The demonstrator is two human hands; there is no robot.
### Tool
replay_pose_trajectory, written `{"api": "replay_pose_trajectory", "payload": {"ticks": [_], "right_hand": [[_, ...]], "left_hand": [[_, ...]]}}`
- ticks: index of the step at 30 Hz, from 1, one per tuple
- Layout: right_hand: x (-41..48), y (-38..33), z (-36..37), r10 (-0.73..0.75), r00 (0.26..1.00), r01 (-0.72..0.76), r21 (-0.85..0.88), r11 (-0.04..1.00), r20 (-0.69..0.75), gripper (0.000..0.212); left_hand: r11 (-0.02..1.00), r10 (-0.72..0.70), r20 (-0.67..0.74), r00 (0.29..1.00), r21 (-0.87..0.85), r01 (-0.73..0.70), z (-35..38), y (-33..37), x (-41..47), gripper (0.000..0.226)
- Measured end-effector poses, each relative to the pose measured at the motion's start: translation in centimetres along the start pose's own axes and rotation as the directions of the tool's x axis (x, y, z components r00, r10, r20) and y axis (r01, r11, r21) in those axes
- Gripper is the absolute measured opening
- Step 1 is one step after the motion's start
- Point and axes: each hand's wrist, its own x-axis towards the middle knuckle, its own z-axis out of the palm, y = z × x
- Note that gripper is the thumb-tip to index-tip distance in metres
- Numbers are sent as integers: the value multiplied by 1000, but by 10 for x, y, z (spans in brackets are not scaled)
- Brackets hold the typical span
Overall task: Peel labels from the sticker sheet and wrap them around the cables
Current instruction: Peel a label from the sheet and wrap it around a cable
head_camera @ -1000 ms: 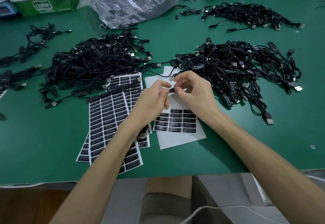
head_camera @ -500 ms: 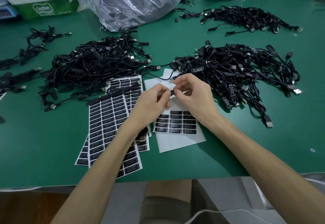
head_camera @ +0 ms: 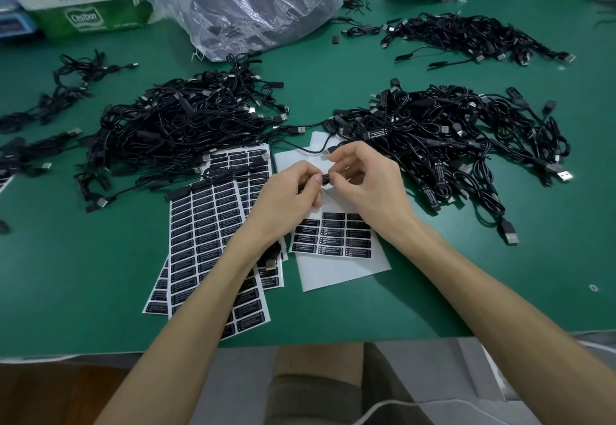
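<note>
Label going round the cable, and the wrap looks close to finished

Head view: a second ago we saw a small black label held loose between the fingertips with a pale edge showing. Now it sits snug on the cable as a dark band, so we judge the wrap is being pressed shut. The left hand has its fingers curled, pinching the cable just beside the band. The right hand pinches the label from the other side, thumb and forefinger closed on it. Both hands hover where they did before, above the part-used sticker sheet on the green surface. The full sheets lie to the left untouched, and the cable heap on the right looks labelled — likely where this one goes next
</note>
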Motion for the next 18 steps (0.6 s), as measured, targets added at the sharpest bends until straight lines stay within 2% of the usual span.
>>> {"api": "replay_pose_trajectory", "payload": {"ticks": [18], "right_hand": [[-1, -1, 1, 9, 1000, -8, -23, 1000, 14, 20]], "left_hand": [[1000, -6, 2, 1000, -26, 6, 1, -3, 1, 14]]}}
